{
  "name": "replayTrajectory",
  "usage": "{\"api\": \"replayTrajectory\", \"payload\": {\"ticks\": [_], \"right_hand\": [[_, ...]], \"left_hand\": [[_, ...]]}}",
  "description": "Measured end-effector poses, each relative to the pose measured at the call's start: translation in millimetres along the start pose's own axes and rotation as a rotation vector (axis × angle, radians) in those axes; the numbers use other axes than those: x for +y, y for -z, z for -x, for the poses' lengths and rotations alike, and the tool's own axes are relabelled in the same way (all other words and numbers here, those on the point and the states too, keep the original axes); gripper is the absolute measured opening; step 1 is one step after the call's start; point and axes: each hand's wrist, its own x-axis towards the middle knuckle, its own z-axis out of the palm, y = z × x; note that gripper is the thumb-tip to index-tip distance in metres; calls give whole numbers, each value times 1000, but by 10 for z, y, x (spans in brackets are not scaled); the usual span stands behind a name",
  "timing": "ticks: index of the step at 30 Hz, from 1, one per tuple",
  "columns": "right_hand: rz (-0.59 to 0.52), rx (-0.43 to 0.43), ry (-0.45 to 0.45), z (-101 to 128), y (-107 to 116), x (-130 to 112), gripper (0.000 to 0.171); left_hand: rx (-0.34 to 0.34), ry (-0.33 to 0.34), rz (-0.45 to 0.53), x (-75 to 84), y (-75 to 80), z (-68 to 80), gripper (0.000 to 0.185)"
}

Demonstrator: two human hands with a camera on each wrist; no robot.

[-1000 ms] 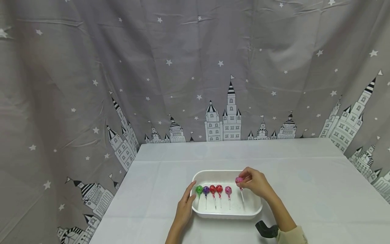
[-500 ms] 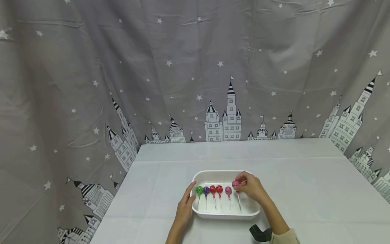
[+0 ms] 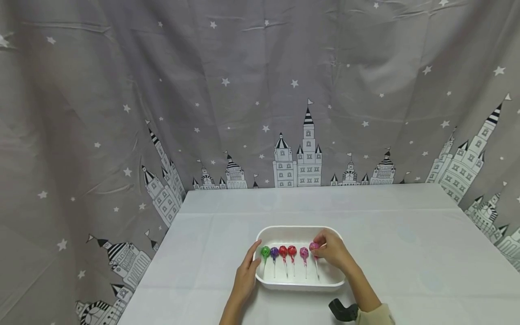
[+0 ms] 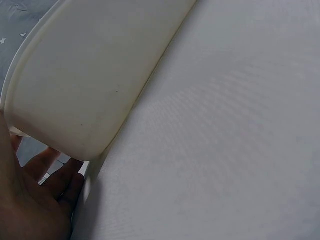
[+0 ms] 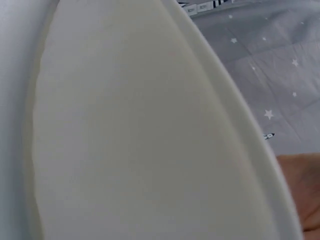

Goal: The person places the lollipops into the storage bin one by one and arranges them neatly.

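A white rectangular tray (image 3: 292, 286) sits on the table, with a row of wrapped lollipops in it. From left to right come a green lollipop (image 3: 265, 252), a purple lollipop (image 3: 274, 252), two red lollipops (image 3: 292, 251) and a pink lollipop (image 3: 304, 253). My right hand (image 3: 334, 251) pinches another pink lollipop (image 3: 314, 246) by its head, at the right end of the row, its stick pointing toward me. My left hand (image 3: 245, 273) holds the tray's left end. In the left wrist view its fingers (image 4: 62, 180) lie against the tray's outside wall.
A white cloth covers the table (image 3: 406, 234). Behind it hangs a grey curtain (image 3: 260, 90) printed with castles and stars. A black curved device (image 3: 343, 311) sits at the right wrist by the sleeve. The right wrist view shows mostly the tray wall (image 5: 140, 125).
My right hand has moved left and slightly toward me, bringing the pinched lollipop closer to the other pink one. The left hand has stayed at the tray's left end.
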Motion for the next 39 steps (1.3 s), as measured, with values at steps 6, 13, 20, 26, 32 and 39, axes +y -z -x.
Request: {"api": "replayTrajectory", "payload": {"ticks": [6, 13, 20, 26, 32, 39], "right_hand": [[71, -6, -30, -23, -62, 84, 27], [125, -6, -44, -26, -65, 93, 28], [157, -2, -53, -34, -82, 100, 28], [186, 0, -51, -26, -99, 102, 27], [186, -6, -64, -22, -107, 104, 27], [174, -5, -71, -24, -112, 101, 27]], "left_hand": [[-7, -1, 4, -10, 6, 0, 43], [-10, 2, 15, 11, -1, 3, 43], [-6, -10, 2, 13, 3, 7, 43], [-1, -19, -9, 17, 1, 7, 43], [-3, -19, -5, 24, 9, -1, 42], [-11, -20, 6, 33, 11, 3, 42]]}}
